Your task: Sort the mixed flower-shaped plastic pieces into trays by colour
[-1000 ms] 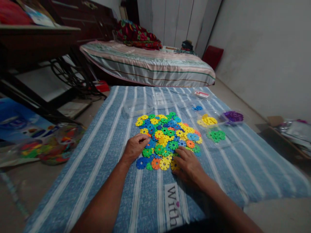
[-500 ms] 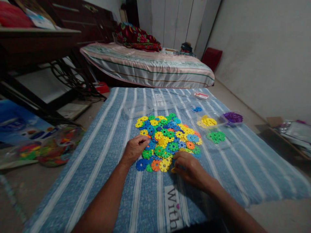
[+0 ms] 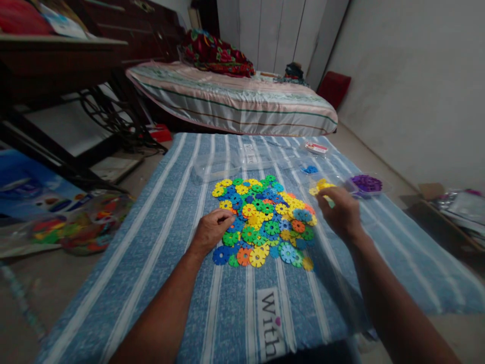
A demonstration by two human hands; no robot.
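In the head view, a heap of flat, notched plastic discs in yellow, green, blue and orange lies spread over the middle of a desk covered with a blue cloth with white stripes. The discs overlap, and a few lie along the near edge of the heap.

The left hand rests at the left edge of the heap, its fingers curled inward and its thumb near the forefinger. Whether that grip is closed on a disc cannot be told.

The right hand is to the right of the heap, in front of the yellow pieces, and hides most of the green beneath it. Its fingers are bent, with the tips toward the heap; a bit of pale green shows beside them, but the blur leaves it unclear whether the grip holds anything.

Just beyond the right hand, a clear container holds purple pieces. Small blue pieces lie farther back, near a clear pack with a red and white label. A clear plastic tray stands behind the heap, on its left.

Past the desk is a bed with a striped cover and a red floral bundle on it.
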